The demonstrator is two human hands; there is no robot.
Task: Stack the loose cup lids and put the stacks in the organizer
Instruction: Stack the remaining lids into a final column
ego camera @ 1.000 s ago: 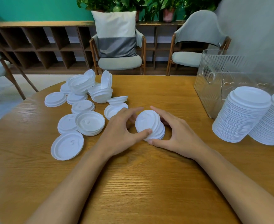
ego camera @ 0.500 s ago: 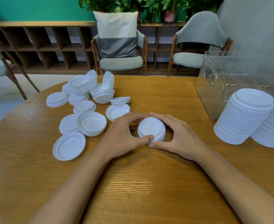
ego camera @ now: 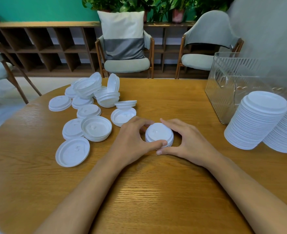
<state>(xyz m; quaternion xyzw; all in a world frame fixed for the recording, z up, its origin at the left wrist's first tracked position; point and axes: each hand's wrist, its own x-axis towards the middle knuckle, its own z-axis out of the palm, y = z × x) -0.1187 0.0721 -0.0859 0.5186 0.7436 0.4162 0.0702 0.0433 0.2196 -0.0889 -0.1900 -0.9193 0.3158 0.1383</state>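
Round oak-grain table [ego camera: 156, 191]: at centre, a short stack of white plastic cup lids [ego camera: 159, 134] sits flat, left hand [ego camera: 132, 144] and right hand [ego camera: 188, 142] curled around it; ribbed clear organizer [ego camera: 230, 85] at two o'clock.

Wooden table [ego camera: 156, 191], cushioned chairs [ego camera: 127, 65], striped pillow [ego camera: 122, 34], shelving [ego camera: 43, 46], plants [ego camera: 156, 5].

Matt white plastic lids [ego camera: 159, 134] — glossy grained wood table [ego camera: 156, 191] — clear ribbed plastic organizer [ego camera: 224, 92]
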